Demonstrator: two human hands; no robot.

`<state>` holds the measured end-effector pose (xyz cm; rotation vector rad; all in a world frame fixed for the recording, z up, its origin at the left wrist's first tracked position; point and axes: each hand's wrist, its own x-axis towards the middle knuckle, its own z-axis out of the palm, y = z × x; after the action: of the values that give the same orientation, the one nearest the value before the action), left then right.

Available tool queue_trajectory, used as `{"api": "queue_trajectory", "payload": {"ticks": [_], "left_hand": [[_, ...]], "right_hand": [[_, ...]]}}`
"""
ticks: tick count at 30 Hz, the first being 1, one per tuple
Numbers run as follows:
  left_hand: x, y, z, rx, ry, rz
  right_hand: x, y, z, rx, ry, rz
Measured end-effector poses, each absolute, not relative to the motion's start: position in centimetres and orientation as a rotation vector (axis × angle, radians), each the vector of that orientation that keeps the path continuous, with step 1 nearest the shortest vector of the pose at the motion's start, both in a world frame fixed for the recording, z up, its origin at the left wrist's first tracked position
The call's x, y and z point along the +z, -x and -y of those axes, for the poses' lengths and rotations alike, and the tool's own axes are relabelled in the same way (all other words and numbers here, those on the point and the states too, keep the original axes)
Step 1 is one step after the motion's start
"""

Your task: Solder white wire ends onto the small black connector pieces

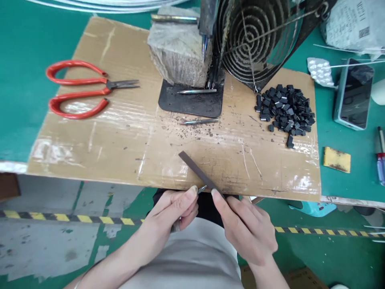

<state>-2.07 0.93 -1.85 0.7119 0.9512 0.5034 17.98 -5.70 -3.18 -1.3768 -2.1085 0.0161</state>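
At the near edge of the cardboard [120, 140], the left hand [179, 206] grasped a metal tip [201, 189] pointing right; the right hand [246, 224] grasped a flat file [195, 168], long axis running far-left past the tip. Contact was unconfirmed.

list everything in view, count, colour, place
Cardboard: 1, brown, centre
Table: 1, green, under cardboard
Pliers: 1, red-handled, left
Block: 1, grey, top
Plate: 1, black, under block
Rods: 3, metallic, on block, plate, cardboard
Fan grille: 1, dark, top
Small parts: many, black, right
Device: 1, grey, right
Packet: 1, silver, right
Sponge: 1, yellow, right
Bag: 1, clear, right
Coil: 1, white, top
File: 1, dark, right hand
Tip: 1, silver, left hand
Hands: 2, bare, bottom
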Motion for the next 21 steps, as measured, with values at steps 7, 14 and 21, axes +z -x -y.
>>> {"api": "queue_trajectory", "payload": {"ticks": [7,14,21], "left_hand": [[-2.3,2.3,-0.7,0.506,-0.753,-0.951],[-1.7,1.9,-0.6,0.535,-1.078,-1.091],[-1.4,1.6,-0.5,0.644,-1.415,-1.178]], "right_hand": [[-3.4,-18.2,6.7,-0.013,1.45,2.095],[-3.5,-18.5,7.0,-0.019,1.48,2.119],[-3.6,-18.1,5.8,0.007,1.417,2.118]]}}
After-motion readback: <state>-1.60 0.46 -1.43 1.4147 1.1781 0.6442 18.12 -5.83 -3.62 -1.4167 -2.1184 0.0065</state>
